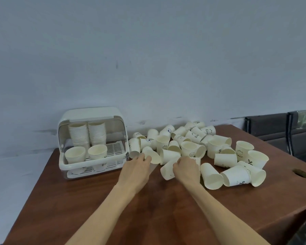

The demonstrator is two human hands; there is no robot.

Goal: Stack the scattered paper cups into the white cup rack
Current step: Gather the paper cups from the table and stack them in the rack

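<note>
Several white paper cups [212,175] lie scattered across the right half of the brown table, most on their sides. The white cup rack [94,140] stands at the table's left, its lid raised, with two tall cup stacks at the back and two short stacks in front. My left hand [137,167] grips a tipped cup [151,154] at the pile's left edge. My right hand [186,169] curls round another cup lying on its side [167,171] at the pile's near edge.
The brown table [148,209] has a round cable hole [301,173] near its right edge. A grey wall runs behind it. Dark chairs [281,131] stand beyond the right side. The table's front edges fall away to the floor on the left and right.
</note>
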